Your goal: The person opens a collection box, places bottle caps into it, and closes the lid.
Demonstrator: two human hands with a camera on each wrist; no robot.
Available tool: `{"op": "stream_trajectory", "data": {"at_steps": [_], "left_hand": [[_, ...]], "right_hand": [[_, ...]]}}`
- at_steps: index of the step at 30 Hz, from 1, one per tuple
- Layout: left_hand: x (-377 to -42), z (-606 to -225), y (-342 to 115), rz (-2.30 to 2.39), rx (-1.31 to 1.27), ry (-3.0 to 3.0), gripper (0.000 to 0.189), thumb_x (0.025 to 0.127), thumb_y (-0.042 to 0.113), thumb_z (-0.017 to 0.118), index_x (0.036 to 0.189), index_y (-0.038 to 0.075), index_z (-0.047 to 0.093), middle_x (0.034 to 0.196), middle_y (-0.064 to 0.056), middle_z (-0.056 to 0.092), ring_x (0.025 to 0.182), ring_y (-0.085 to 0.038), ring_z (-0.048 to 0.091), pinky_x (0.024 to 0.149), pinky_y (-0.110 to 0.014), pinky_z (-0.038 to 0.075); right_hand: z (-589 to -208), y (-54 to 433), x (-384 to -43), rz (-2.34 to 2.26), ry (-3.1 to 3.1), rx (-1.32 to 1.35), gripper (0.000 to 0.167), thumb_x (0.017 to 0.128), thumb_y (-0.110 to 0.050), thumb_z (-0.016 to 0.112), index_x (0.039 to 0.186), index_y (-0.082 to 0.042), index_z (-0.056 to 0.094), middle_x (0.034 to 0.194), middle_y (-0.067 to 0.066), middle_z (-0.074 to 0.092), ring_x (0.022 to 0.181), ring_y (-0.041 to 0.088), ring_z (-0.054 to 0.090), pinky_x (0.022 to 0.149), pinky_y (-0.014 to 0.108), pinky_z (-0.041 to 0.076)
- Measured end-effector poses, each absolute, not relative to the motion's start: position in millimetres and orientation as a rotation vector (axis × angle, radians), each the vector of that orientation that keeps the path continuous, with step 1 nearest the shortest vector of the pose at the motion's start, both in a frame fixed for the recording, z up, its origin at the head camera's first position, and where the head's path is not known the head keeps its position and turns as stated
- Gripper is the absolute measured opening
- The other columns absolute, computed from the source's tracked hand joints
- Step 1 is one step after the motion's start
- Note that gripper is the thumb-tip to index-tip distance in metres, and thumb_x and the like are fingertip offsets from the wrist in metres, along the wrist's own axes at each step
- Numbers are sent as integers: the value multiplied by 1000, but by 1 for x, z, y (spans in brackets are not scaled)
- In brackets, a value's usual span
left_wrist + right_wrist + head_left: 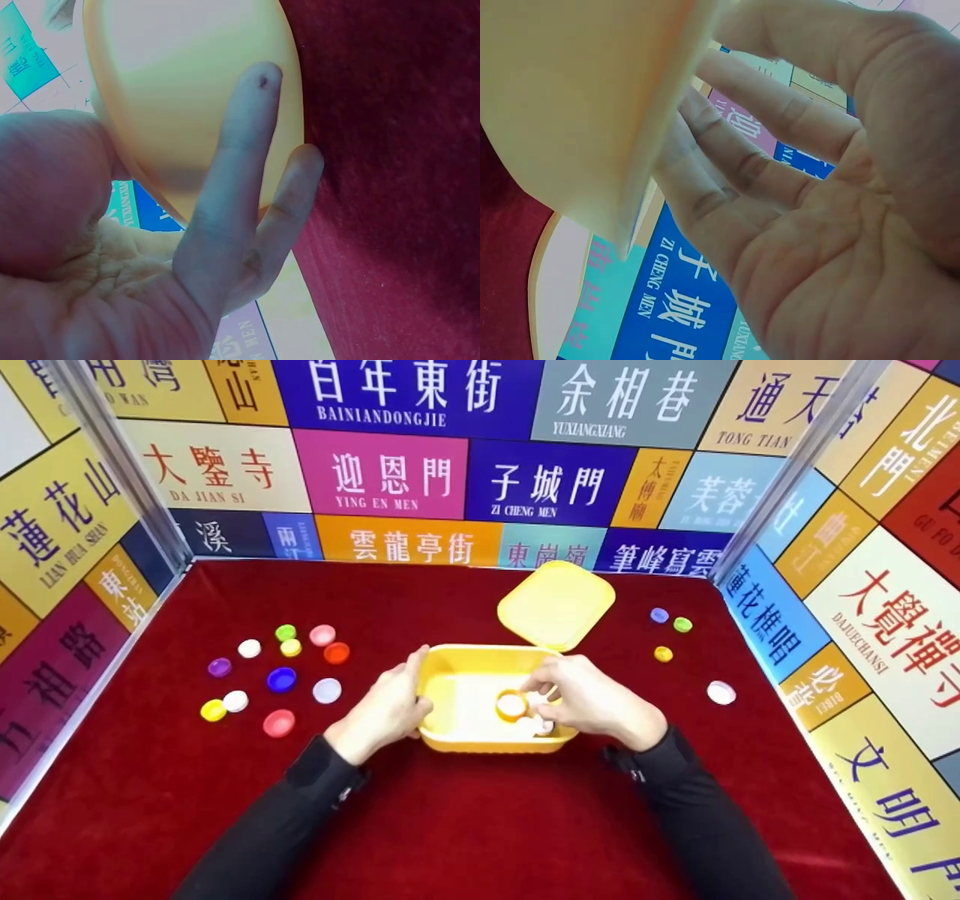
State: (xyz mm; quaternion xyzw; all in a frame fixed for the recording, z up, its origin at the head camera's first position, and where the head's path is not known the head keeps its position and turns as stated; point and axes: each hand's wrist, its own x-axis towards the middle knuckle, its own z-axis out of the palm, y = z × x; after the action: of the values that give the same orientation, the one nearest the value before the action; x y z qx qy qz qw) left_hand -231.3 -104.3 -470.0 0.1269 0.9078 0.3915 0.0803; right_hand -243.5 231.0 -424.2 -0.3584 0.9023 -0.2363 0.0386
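A yellow plastic box [450,744] stands on the red cloth with its top uncovered. My left hand [390,701] grips its left end, fingers spread along the outer wall [172,97]. From the right, my right hand [592,701] reaches over the rim into the box, thumb and index finger apart. Its fingertips are right at an orange bottle cap [512,705] with a pale inside. Several white caps [534,725] lie beneath that hand, partly hidden by it. In the right wrist view the box wall [577,97] hides the fingertips of this hand [780,172].
A yellow lid [556,604] lies behind the box. Several bottle caps of mixed colours, among them a blue one [282,679] and a red one [337,652], are scattered to the left. A few more, including a white cap [721,692], lie to the right. Sign-printed walls [382,472] enclose the table.
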Motion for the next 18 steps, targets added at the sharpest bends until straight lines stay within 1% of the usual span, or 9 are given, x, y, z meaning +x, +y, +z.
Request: {"op": "stream_trajectory", "data": {"at_steps": [4, 10, 14, 18], "left_hand": [[-230, -469, -105, 1161, 384, 2720, 93, 104, -1, 67, 185, 4, 22, 168, -29, 55, 69, -18, 74, 60, -32, 69], [-230, -469, -105, 1159, 389, 2728, 92, 105, 0, 67, 185, 5, 22, 165, -30, 57, 66, -17, 74, 60, -31, 68], [-230, -469, -104, 1164, 390, 2728, 92, 105, 0, 67, 185, 4, 22, 167, -30, 57, 65, -17, 75, 60, -30, 68], [-230, -468, -104, 1174, 407, 2741, 92, 103, -2, 67, 184, 3, 25, 163, -32, 59, 64, -17, 75, 58, -30, 68]], "right_hand": [[-424, 232, -244, -759, 2779, -1075, 26, 101, -5, 85, 127, 1, 86, 117, 18, 87, 107, 37, 84, 96, 59, 72], [-423, 233, -245, -742, 2817, -1084, 26, 101, -7, 87, 127, 0, 87, 115, 16, 88, 105, 34, 83, 96, 58, 71], [-422, 234, -246, -736, 2834, -1078, 26, 102, -8, 87, 127, -1, 87, 117, 16, 87, 105, 34, 82, 97, 57, 71], [-422, 237, -249, -735, 2883, -1065, 26, 102, -10, 87, 127, -2, 87, 117, 17, 87, 106, 36, 81, 98, 57, 69]]}}
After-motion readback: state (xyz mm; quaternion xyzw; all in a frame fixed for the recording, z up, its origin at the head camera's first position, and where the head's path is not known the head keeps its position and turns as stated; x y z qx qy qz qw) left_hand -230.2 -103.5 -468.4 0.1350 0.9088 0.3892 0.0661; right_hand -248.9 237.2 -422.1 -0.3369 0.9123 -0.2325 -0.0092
